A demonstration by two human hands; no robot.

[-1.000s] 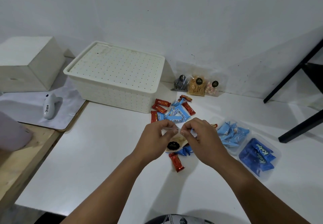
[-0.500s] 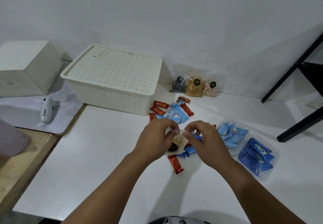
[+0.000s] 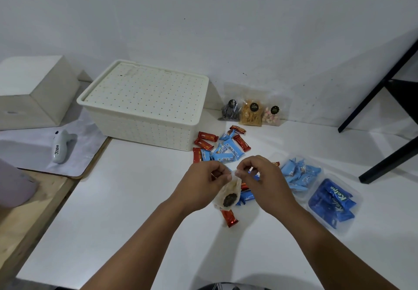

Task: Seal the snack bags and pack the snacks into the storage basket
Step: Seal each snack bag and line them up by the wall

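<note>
Mid-seal on one small clear snack bag [image 3: 228, 195] with a round black sticker, held just above the counter [image 3: 126, 199] over a few scattered bars. Left hand [image 3: 203, 184] and right hand [image 3: 260, 181] both curled, thumb and fingertips pinching the bag's top edge from either side, knuckles nearly meeting; body of the bag hanging below, tilted toward the left wrist. Best done by keeping the two lips of the mouth flat and aligned before pressing, then running the pinch along the strip from one end to the other rather than squeezing at a single spot. Worth pushing spare air out first, and keeping the contents low so nothing sits in the closure. Whether the strip has closed anywhere cannot be told from here: the mouth is hidden between the fingers. Three more clear snack bags [image 3: 252, 114] standing against the wall, well apart from the hands. Red and blue wrapped bars [image 3: 222, 148] loose between the hands and the storage basket [image 3: 147, 106], and two clear trays of blue packets [image 3: 316, 190] to the right. Lid on the basket, so opening it to be allowed for before any packing. Gentle pressure only; thin film likely to crease or slip if tugged sideways.
</note>
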